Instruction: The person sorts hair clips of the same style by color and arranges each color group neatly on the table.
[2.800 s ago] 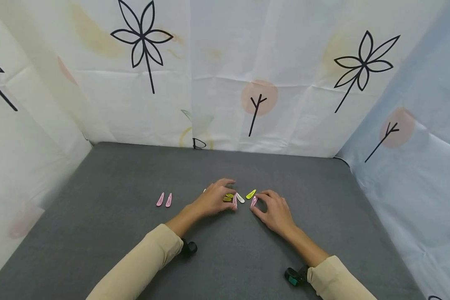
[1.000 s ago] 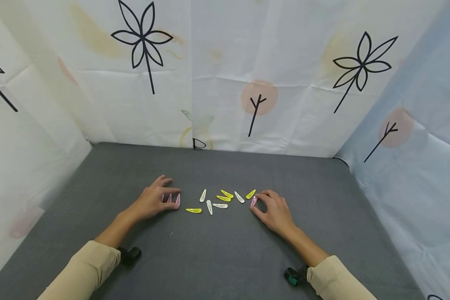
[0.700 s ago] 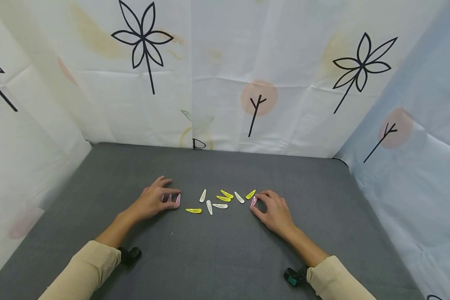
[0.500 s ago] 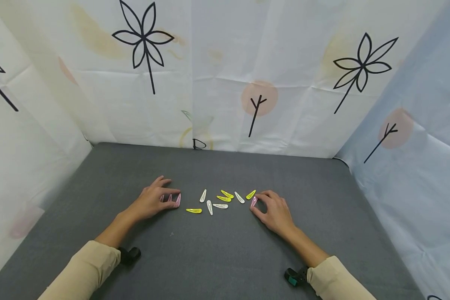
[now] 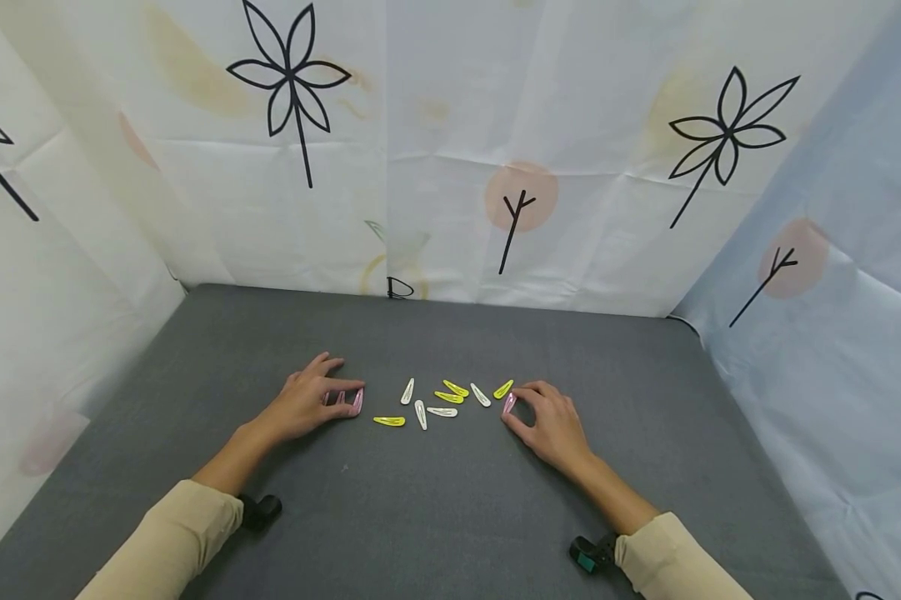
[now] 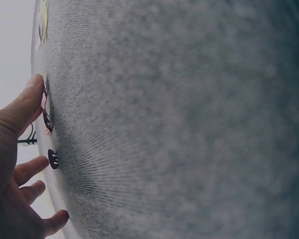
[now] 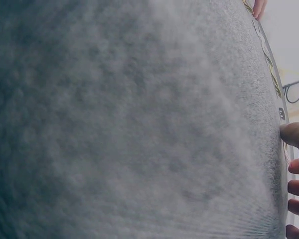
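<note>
One pink clip (image 5: 357,402) is pinched at its two ends by the thumb and forefinger of the left hand (image 5: 296,406); that grip is clamped on it, low at the bench (image 5: 420,517). Two further pink clips (image 5: 341,397) lie within the curve of the same hand, partly hidden by its fingers. The grip of the right hand (image 5: 551,425) is likewise clamped, thumb and forefinger on the ends of a right-side pink clip (image 5: 509,403).

Between the hands lie four white clips (image 5: 442,412) and four yellow clips (image 5: 389,422). One yellow one lies crosswise near the left hand, one slants just beside the right forefinger, and two lie close together near the middle. The white ones are scattered among them, at differing angles.

Farther out, each wrist bears a black camera (image 5: 261,512) below a beige sleeve (image 5: 168,537). Behind the bench hangs a white cloth (image 5: 435,92) printed with black-outlined flowers and pink discs.
</note>
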The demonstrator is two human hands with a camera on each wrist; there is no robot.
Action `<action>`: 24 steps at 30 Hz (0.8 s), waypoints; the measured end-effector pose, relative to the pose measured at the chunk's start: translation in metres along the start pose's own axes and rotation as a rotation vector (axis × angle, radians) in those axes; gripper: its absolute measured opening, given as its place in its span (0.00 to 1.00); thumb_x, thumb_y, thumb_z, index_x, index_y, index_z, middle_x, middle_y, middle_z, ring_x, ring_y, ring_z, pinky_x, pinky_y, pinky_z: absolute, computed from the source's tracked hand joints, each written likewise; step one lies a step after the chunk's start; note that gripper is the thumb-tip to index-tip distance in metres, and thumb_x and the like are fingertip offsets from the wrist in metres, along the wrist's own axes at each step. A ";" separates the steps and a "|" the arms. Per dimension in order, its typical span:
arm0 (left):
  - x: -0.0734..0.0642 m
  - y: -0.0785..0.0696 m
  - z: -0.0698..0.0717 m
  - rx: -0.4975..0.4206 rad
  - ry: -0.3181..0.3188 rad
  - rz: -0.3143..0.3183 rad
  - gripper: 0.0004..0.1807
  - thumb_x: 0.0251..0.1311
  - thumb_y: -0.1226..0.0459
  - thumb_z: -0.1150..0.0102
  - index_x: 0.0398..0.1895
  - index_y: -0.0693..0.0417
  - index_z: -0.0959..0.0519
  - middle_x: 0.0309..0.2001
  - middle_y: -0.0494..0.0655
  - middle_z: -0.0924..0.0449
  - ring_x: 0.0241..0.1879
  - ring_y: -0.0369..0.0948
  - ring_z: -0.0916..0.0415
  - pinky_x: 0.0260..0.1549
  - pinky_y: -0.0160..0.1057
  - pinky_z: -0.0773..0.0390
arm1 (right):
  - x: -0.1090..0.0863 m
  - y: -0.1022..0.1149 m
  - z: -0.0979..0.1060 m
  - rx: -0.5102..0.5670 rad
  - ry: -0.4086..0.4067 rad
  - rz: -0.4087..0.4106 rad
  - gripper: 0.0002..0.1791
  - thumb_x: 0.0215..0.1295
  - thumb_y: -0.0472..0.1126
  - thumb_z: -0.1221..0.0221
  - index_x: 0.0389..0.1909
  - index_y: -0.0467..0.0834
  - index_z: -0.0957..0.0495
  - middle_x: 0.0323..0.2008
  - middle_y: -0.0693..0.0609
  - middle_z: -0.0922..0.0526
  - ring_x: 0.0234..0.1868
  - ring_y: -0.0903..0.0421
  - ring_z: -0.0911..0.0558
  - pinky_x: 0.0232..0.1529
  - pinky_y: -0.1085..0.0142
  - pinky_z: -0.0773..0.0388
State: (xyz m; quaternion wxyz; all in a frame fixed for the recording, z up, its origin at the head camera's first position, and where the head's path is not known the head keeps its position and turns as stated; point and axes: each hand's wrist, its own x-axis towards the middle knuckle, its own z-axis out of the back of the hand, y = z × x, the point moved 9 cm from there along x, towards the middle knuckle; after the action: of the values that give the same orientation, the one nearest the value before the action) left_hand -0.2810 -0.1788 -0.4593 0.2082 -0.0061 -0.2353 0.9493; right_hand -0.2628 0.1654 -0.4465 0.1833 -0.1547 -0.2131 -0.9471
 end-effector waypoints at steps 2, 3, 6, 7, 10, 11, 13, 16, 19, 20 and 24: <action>0.000 0.001 -0.001 0.009 -0.002 0.004 0.26 0.57 0.51 0.30 0.59 0.47 0.17 0.69 0.65 0.35 0.73 0.65 0.51 0.57 0.76 0.48 | 0.000 -0.001 0.000 0.000 0.000 0.000 0.22 0.56 0.49 0.28 0.48 0.41 0.16 0.46 0.46 0.18 0.50 0.45 0.20 0.50 0.44 0.28; 0.000 0.001 -0.001 0.012 -0.003 0.008 0.26 0.57 0.51 0.29 0.59 0.47 0.17 0.69 0.65 0.35 0.73 0.65 0.52 0.58 0.76 0.48 | 0.000 -0.001 0.000 0.001 0.001 0.000 0.22 0.56 0.49 0.28 0.48 0.41 0.15 0.46 0.46 0.18 0.50 0.45 0.20 0.50 0.44 0.28; -0.001 0.002 -0.002 0.018 -0.011 0.009 0.26 0.56 0.51 0.29 0.59 0.46 0.17 0.69 0.65 0.35 0.73 0.64 0.52 0.58 0.76 0.47 | 0.000 -0.001 0.000 0.011 0.004 -0.002 0.22 0.55 0.49 0.27 0.48 0.41 0.15 0.45 0.46 0.18 0.50 0.45 0.19 0.49 0.44 0.28; -0.001 0.003 -0.002 0.020 -0.014 0.009 0.26 0.56 0.51 0.29 0.58 0.46 0.17 0.69 0.65 0.35 0.73 0.64 0.52 0.58 0.76 0.47 | 0.000 -0.001 0.000 0.014 0.006 -0.004 0.22 0.55 0.49 0.27 0.48 0.41 0.15 0.45 0.46 0.18 0.50 0.46 0.19 0.49 0.44 0.28; -0.001 0.004 -0.002 0.025 -0.018 0.011 0.26 0.56 0.50 0.29 0.58 0.46 0.17 0.69 0.64 0.35 0.73 0.64 0.52 0.58 0.75 0.47 | 0.001 -0.001 0.001 0.023 0.018 -0.010 0.23 0.55 0.49 0.27 0.48 0.41 0.15 0.45 0.46 0.18 0.50 0.46 0.20 0.50 0.44 0.28; -0.001 0.004 -0.002 0.027 -0.019 0.012 0.26 0.56 0.50 0.29 0.58 0.45 0.17 0.69 0.64 0.35 0.73 0.64 0.52 0.58 0.75 0.47 | 0.001 -0.001 0.001 0.024 0.023 -0.011 0.23 0.55 0.49 0.27 0.48 0.41 0.15 0.45 0.46 0.18 0.50 0.46 0.20 0.50 0.44 0.28; -0.002 0.005 -0.002 0.031 -0.021 0.014 0.26 0.56 0.50 0.29 0.58 0.45 0.17 0.69 0.64 0.35 0.73 0.64 0.52 0.58 0.75 0.48 | 0.002 -0.002 0.001 0.030 0.033 -0.018 0.23 0.55 0.49 0.27 0.48 0.41 0.15 0.45 0.46 0.18 0.50 0.45 0.20 0.50 0.44 0.28; -0.002 0.004 -0.002 0.030 -0.025 0.012 0.26 0.56 0.50 0.29 0.58 0.46 0.17 0.69 0.64 0.35 0.73 0.64 0.52 0.58 0.75 0.48 | 0.002 -0.002 0.002 0.046 0.045 -0.030 0.23 0.54 0.49 0.26 0.48 0.41 0.15 0.45 0.47 0.18 0.50 0.45 0.20 0.50 0.44 0.29; -0.002 0.003 -0.001 0.028 -0.028 0.009 0.26 0.56 0.50 0.29 0.57 0.46 0.16 0.69 0.65 0.35 0.73 0.64 0.52 0.58 0.75 0.47 | 0.003 -0.004 0.003 0.055 0.057 -0.043 0.23 0.52 0.49 0.25 0.47 0.42 0.15 0.46 0.47 0.18 0.50 0.46 0.20 0.50 0.44 0.29; -0.002 0.003 -0.001 0.027 -0.029 0.009 0.26 0.56 0.50 0.29 0.57 0.46 0.16 0.69 0.65 0.35 0.73 0.64 0.52 0.58 0.75 0.47 | 0.003 -0.004 0.003 0.060 0.061 -0.045 0.22 0.52 0.49 0.25 0.46 0.43 0.15 0.46 0.47 0.18 0.50 0.46 0.20 0.50 0.44 0.29; -0.002 0.002 0.000 0.034 -0.028 0.007 0.26 0.56 0.50 0.29 0.57 0.46 0.16 0.69 0.65 0.35 0.73 0.64 0.51 0.58 0.75 0.47 | 0.003 -0.005 0.004 0.078 0.074 -0.041 0.22 0.51 0.49 0.25 0.45 0.44 0.15 0.46 0.47 0.18 0.51 0.46 0.21 0.50 0.45 0.29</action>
State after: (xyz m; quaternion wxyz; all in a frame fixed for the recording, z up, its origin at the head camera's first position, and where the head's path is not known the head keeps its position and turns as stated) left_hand -0.2799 -0.1814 -0.4609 0.2016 0.0101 -0.2223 0.9539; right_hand -0.2665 0.1708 -0.4444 0.1777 -0.1077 -0.2458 -0.9468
